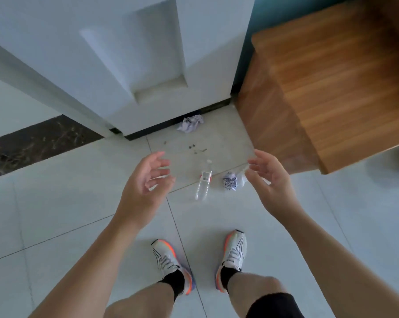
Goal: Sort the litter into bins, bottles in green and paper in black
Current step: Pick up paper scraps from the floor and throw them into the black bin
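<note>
A clear plastic bottle [203, 182] with a red and white label lies on the pale floor tiles ahead of my feet. Just right of it sits a crumpled printed paper ball [229, 184], with a white scrap [241, 180] touching it, partly behind my right hand. Another crumpled paper [190, 123] rests against the foot of the white door. My left hand [148, 180] hovers open left of the bottle, palm turned inward. My right hand [268, 180] hovers open to the right, fingers spread above the white scrap. Neither hand holds anything. No bin is in view.
A white door [134, 53] stands straight ahead. A wooden cabinet [327, 88] juts out at the right. Small dark crumbs [194, 148] dot the floor near the door. A dark marble strip [33, 143] runs at the left. My two feet in white sneakers [168, 260] stand below.
</note>
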